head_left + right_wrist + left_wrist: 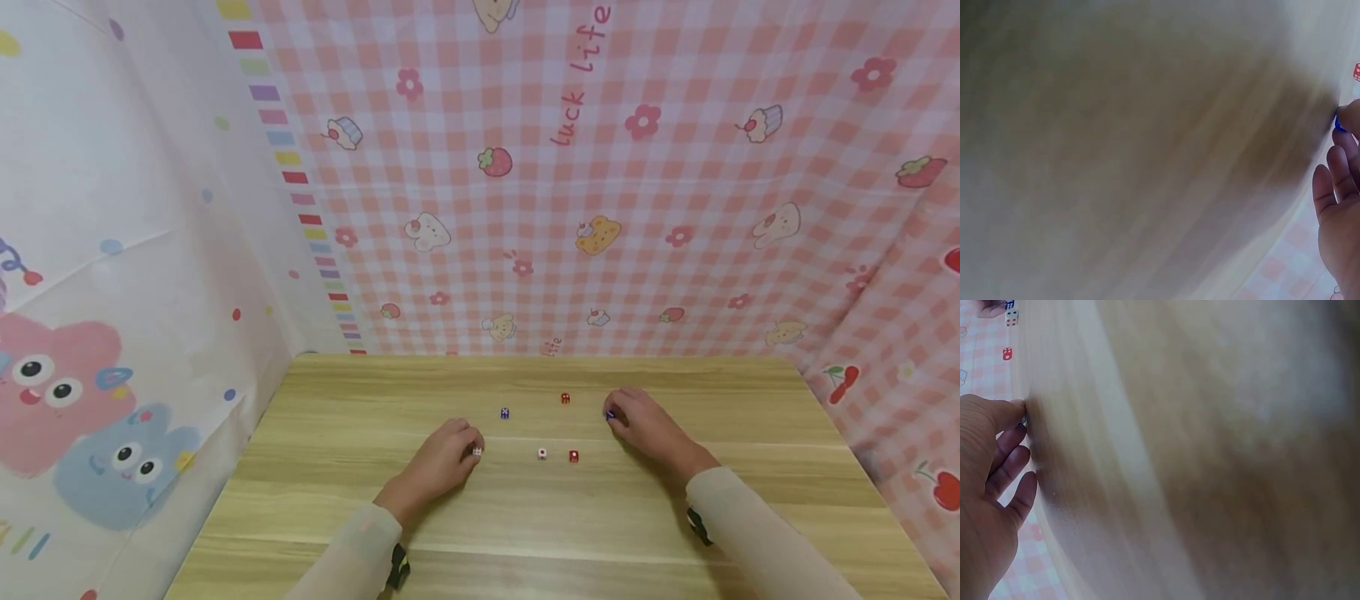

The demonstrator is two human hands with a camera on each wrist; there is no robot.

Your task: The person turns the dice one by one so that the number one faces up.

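Low at the table, my left hand (441, 458) pinches a white die (477, 451) between thumb and fingertip; in the left wrist view that die is mostly hidden by the fingers. My right hand (651, 427) pinches a blue die (610, 415), a bit of its blue (1339, 121) showing in the right wrist view. Between the hands lie a second blue die (505, 413), a red die (566, 398) toward the back, a white die (542, 453) with a red dot upward, and another red die (573, 456) just right of it.
The dice are on a wooden table (480, 533) with pale grain. Behind it hangs a pink checked cloth (465, 275), and a white printed cloth (165, 317) hangs on the left. Dark bands (399, 567) show at both wrists, by the pale sleeves (765, 533).
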